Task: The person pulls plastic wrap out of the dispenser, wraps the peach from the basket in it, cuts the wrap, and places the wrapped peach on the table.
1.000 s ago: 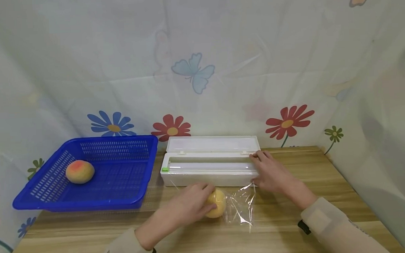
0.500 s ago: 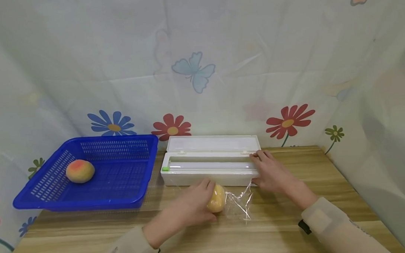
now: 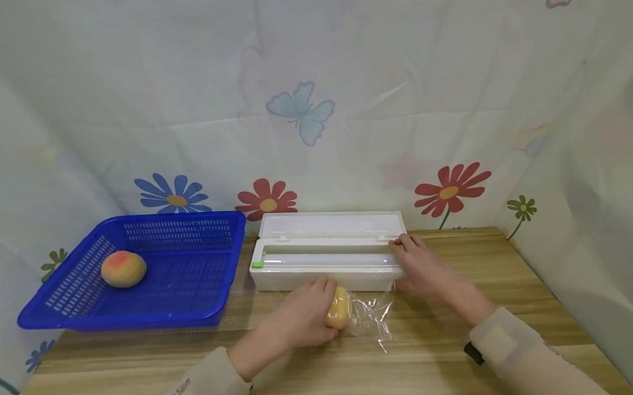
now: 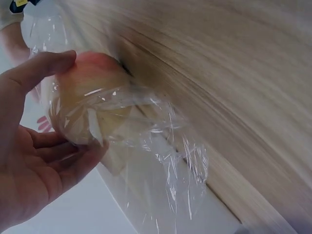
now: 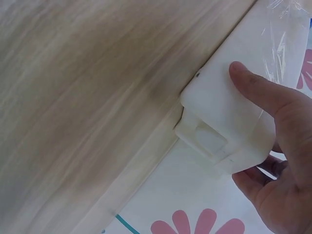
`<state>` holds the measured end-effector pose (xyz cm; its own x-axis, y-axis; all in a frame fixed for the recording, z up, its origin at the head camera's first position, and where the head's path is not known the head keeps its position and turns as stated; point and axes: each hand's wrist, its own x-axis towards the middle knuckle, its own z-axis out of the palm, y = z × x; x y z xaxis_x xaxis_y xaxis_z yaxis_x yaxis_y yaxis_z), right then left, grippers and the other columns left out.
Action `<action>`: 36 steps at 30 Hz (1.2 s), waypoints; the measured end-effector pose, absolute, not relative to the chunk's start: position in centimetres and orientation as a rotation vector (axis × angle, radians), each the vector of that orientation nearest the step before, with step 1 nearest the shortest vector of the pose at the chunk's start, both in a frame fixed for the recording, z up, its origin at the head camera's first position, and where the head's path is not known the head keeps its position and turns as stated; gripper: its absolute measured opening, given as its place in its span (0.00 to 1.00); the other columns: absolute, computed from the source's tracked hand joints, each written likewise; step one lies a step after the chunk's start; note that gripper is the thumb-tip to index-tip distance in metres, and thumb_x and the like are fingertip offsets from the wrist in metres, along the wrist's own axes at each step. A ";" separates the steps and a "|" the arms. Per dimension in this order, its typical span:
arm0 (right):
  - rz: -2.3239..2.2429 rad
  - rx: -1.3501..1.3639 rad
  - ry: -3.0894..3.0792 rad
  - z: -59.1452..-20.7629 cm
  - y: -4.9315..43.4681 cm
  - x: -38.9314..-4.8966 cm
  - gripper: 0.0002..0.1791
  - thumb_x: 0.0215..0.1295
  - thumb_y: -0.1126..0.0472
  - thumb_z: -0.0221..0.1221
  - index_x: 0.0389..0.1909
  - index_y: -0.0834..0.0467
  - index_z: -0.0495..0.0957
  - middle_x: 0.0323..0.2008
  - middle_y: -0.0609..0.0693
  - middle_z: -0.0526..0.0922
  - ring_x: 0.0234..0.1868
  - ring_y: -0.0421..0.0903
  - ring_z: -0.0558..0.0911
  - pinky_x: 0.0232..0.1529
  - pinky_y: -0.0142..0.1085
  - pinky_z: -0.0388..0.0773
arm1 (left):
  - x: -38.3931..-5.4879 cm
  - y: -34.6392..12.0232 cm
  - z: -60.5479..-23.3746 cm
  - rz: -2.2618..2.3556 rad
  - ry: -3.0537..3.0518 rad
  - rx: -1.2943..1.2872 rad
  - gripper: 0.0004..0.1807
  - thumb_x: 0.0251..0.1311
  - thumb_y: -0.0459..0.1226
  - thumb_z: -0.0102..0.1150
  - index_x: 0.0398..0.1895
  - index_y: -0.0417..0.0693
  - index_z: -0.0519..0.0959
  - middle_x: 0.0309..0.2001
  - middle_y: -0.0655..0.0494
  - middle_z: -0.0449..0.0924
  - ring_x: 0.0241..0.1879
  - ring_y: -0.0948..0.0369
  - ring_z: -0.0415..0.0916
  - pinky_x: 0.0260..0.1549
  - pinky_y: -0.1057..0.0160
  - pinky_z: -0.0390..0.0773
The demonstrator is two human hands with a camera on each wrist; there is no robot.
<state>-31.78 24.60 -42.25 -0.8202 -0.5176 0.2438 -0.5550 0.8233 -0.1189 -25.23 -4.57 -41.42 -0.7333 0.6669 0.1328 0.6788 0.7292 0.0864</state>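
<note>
My left hand [image 3: 307, 315] grips a peach [image 3: 338, 309] just in front of the white cling film dispenser [image 3: 324, 277]. Clear cling film [image 3: 372, 316] covers part of the fruit and trails off crumpled to its right. In the left wrist view, thumb and fingers curl round the peach [image 4: 92, 80], whose reddish patch shows near the thumb. My right hand [image 3: 426, 270] holds the dispenser's right end; in the right wrist view its thumb presses the front wall of the box [image 5: 229, 107] and fingers curl behind. The dispenser's lid [image 3: 330, 224] stands raised, with a film roll [image 3: 324, 260] inside.
A blue plastic basket [image 3: 216, 313] stands at the left with another peach [image 3: 123, 269] in it. A green slider [image 3: 257, 265] sits at the dispenser's left end. Behind the wooden table [image 3: 422, 362] hangs a flower-patterned curtain [image 3: 346, 150].
My left hand has turned the peach and shifted it slightly toward the dispenser. The trailing cling film has bunched up. My right hand stays at the box's end.
</note>
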 end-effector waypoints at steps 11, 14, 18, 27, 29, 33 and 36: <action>0.211 0.833 -2.763 -42.2 24.1 -31.7 0.48 0.46 0.56 0.82 0.64 0.74 0.71 0.56 0.67 0.72 0.59 0.66 0.71 0.56 0.58 0.76 | -25.5 -5.2 -40.9 -0.249 -2.795 -1.177 0.33 0.49 0.54 0.72 0.49 0.41 0.74 0.40 0.56 0.73 0.39 0.60 0.73 0.40 0.64 0.79; 0.193 0.814 -2.779 -42.1 23.8 -31.6 0.47 0.46 0.55 0.82 0.63 0.73 0.71 0.56 0.67 0.72 0.58 0.67 0.71 0.56 0.57 0.77 | -25.4 -5.4 -40.7 -0.253 -2.785 -1.195 0.33 0.47 0.54 0.73 0.48 0.42 0.74 0.39 0.56 0.74 0.38 0.61 0.74 0.38 0.65 0.79; 0.160 0.790 -2.796 -42.0 23.5 -31.5 0.47 0.46 0.54 0.82 0.62 0.73 0.71 0.55 0.67 0.72 0.57 0.67 0.72 0.55 0.57 0.77 | -25.1 -5.5 -40.5 -0.261 -2.772 -1.214 0.34 0.45 0.55 0.73 0.48 0.42 0.75 0.39 0.57 0.75 0.37 0.61 0.74 0.37 0.66 0.79; 0.101 0.756 -2.800 -42.2 23.5 -31.5 0.48 0.45 0.52 0.82 0.61 0.74 0.72 0.55 0.67 0.73 0.57 0.67 0.71 0.54 0.57 0.78 | -24.4 -5.5 -40.1 -0.264 -2.793 -1.225 0.34 0.43 0.56 0.73 0.49 0.43 0.77 0.40 0.57 0.77 0.38 0.61 0.76 0.35 0.67 0.79; 0.109 0.759 -2.800 -42.3 23.5 -31.5 0.47 0.45 0.52 0.82 0.61 0.73 0.72 0.56 0.67 0.73 0.58 0.67 0.71 0.54 0.57 0.78 | -24.3 -5.4 -40.1 -0.265 -2.797 -1.244 0.35 0.44 0.56 0.73 0.49 0.43 0.77 0.40 0.57 0.77 0.38 0.62 0.76 0.35 0.67 0.79; 0.114 0.769 -2.795 -42.1 23.3 -31.6 0.47 0.46 0.53 0.82 0.61 0.73 0.72 0.56 0.67 0.74 0.59 0.66 0.71 0.54 0.56 0.78 | -24.0 -5.4 -39.9 -0.270 -2.793 -1.286 0.35 0.46 0.57 0.73 0.49 0.43 0.77 0.38 0.59 0.75 0.37 0.64 0.74 0.35 0.70 0.78; 0.099 0.783 -2.782 -42.0 23.2 -31.6 0.46 0.45 0.54 0.83 0.61 0.73 0.73 0.55 0.67 0.74 0.58 0.66 0.72 0.54 0.55 0.79 | -23.8 -5.4 -39.8 -0.288 -2.800 -1.295 0.34 0.46 0.57 0.73 0.48 0.44 0.77 0.36 0.61 0.74 0.35 0.66 0.73 0.33 0.71 0.76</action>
<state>-31.55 23.20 -41.99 -0.8247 -0.5045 0.2557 -0.5214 0.8533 0.0022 -23.80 -5.41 -39.83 -0.6500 0.7509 0.1172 0.7590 0.6336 0.1498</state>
